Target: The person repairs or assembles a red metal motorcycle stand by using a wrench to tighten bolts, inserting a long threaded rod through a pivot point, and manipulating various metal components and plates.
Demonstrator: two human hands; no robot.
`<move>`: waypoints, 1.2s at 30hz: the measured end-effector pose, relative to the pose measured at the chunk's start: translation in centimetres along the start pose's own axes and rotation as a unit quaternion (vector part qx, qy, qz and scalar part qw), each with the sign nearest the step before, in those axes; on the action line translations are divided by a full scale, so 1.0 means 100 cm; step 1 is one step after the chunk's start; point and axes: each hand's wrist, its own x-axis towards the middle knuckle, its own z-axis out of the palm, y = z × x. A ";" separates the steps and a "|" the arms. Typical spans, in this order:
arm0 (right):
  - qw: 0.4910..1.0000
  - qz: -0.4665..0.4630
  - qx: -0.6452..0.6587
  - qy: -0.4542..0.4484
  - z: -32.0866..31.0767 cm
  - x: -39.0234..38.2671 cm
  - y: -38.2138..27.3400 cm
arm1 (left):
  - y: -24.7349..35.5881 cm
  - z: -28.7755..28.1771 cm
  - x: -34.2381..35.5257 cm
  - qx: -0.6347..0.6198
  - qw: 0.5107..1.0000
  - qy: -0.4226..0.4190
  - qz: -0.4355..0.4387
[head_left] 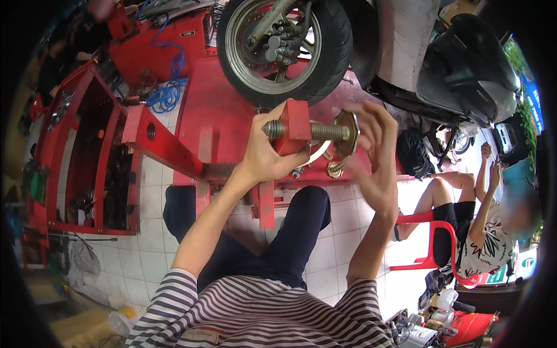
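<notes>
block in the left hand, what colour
The block is red, best seen in the head view.

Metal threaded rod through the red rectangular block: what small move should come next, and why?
Probably close the open right hand on the lobed metal handwheel and turn slightly: the left hand grips the red rectangular block, and the metal threaded rod runs through it.

This is a motorcycle repair workshop: a scooter point(406, 52) stands over a red platform point(197, 104), near a red tool rack point(108, 168) and coiled blue hose point(166, 98).
</notes>
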 end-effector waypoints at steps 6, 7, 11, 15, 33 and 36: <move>0.993 -0.080 -0.052 0.064 0.009 0.001 0.003 | 0.000 0.000 0.000 -0.010 1.000 0.004 -0.019; 0.992 -0.085 -0.056 0.075 0.008 0.003 0.004 | 0.000 0.000 0.001 -0.007 1.000 0.004 -0.021; 0.998 0.034 0.048 0.003 0.003 0.004 0.000 | -0.001 -0.005 -0.003 -0.007 0.998 -0.017 -0.061; 0.961 0.217 0.144 -0.091 -0.026 0.010 -0.003 | -0.003 0.001 0.000 -0.012 1.000 -0.001 -0.010; 0.907 0.380 0.156 -0.095 -0.016 0.019 -0.013 | 0.001 0.000 0.000 -0.013 0.998 -0.016 -0.065; 0.919 0.373 0.120 -0.044 -0.013 0.016 -0.019 | 0.001 0.000 -0.001 -0.012 0.998 -0.025 -0.062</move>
